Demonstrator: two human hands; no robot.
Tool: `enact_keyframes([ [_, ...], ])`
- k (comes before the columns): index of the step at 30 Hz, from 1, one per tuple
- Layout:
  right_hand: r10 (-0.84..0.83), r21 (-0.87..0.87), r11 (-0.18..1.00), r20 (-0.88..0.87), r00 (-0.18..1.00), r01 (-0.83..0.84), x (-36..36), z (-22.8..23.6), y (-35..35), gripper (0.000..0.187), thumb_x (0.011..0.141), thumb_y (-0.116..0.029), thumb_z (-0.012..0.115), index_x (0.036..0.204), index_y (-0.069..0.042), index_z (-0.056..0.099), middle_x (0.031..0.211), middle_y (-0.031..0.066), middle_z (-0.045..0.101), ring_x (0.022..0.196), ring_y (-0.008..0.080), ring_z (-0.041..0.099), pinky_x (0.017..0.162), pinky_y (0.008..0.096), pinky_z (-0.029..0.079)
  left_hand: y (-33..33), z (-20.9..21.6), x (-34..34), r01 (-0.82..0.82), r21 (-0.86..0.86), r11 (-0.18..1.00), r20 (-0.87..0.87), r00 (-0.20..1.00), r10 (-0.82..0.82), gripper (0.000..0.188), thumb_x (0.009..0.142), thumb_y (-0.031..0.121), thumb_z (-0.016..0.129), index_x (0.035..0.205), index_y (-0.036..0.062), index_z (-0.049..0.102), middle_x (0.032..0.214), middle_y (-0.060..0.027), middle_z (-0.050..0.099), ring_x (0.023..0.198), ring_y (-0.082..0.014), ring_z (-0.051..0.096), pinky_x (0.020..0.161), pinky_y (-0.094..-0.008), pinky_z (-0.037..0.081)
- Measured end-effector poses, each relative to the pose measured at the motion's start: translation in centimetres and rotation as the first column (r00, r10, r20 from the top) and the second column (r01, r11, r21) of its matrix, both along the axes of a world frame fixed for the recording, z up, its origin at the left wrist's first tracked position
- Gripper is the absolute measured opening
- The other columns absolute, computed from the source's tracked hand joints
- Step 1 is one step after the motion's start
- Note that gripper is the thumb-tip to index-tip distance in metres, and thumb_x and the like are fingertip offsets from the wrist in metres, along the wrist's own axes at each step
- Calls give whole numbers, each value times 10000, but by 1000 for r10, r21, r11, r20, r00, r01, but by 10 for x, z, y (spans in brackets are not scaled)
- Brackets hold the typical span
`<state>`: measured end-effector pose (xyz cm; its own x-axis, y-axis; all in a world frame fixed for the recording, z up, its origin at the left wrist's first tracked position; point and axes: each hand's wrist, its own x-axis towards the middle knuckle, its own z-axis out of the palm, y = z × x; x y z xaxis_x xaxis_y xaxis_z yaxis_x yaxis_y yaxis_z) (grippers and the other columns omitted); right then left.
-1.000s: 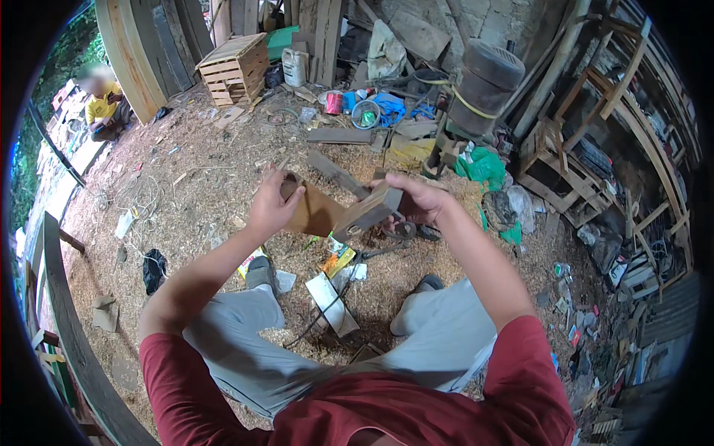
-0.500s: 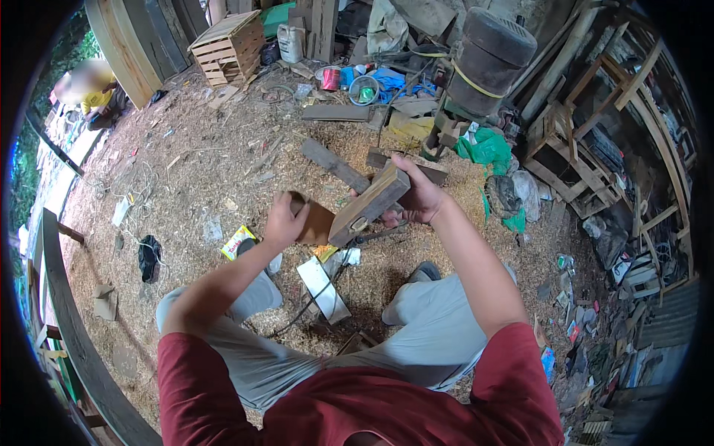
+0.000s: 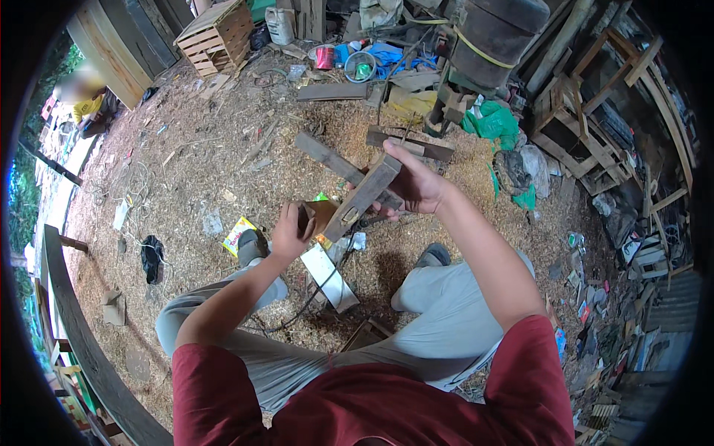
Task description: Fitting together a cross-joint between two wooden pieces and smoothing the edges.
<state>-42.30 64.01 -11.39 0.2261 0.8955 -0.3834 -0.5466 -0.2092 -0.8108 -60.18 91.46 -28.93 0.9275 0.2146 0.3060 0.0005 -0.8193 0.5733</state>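
Note:
My right hand (image 3: 420, 182) is closed around a dark wooden block (image 3: 363, 199) with a small slot near its lower end. A flat wooden bar (image 3: 327, 158) crosses behind the block; I cannot tell whether the two are joined. Close to the block's lower end, my left hand (image 3: 291, 229) has its fingers curled around a brown sheet (image 3: 321, 211) that looks like sandpaper. Part of the sheet is hidden by the fingers and the block. Below them, between my feet, lies a white rectangular piece (image 3: 329, 278) with a dark cord across it.
Wood shavings cover the ground (image 3: 216, 163). A yellow packet (image 3: 238, 234) lies by my left foot, and wooden pieces (image 3: 409, 143) lie beyond my hands. A dark drum (image 3: 500, 37) and a wooden frame (image 3: 576, 137) stand right. Another person (image 3: 89, 104) sits far left.
My left hand has moved slightly right and down, its fingers more curled around the brown sheet. The block and bar stay in my right hand, slightly shifted. The view has tilted a little.

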Motion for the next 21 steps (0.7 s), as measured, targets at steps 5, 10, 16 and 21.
enact_keyframes([
  [5,24,-24,999,36,999,-23,-10,3,-6,1114,861,-949,346,1348,5,652,830,83,708,588,147,659,527,285,529,1,-9,-11,-15,43,999,-2,1000,15,425,967,209,688,1271,-5,483,1150,-274,544,1053,-513,569,865,-545,502],
  [10,28,-50,998,95,995,-23,-12,-4,-9,1102,859,-949,364,1343,-5,661,834,75,703,600,155,659,531,298,520,5,-23,-19,-46,78,996,-37,998,49,436,976,225,668,1286,-14,477,1173,-279,551,1058,-515,579,871,-555,501],
  [16,-5,-26,1000,45,999,6,-10,-5,-12,1055,885,-918,389,1344,-7,659,851,104,713,645,162,677,554,320,542,-3,-17,-22,-41,25,999,-42,998,42,467,979,213,655,1333,-23,461,1184,-283,555,1080,-512,579,900,-555,492],
  [21,-86,-27,996,44,995,87,-16,0,-7,982,907,-883,419,1263,-3,669,937,159,744,744,234,747,652,366,633,-4,-15,-25,-22,0,1000,-76,997,22,483,996,199,621,1377,-37,441,1207,-297,552,1129,-512,565,949,-550,482],
])
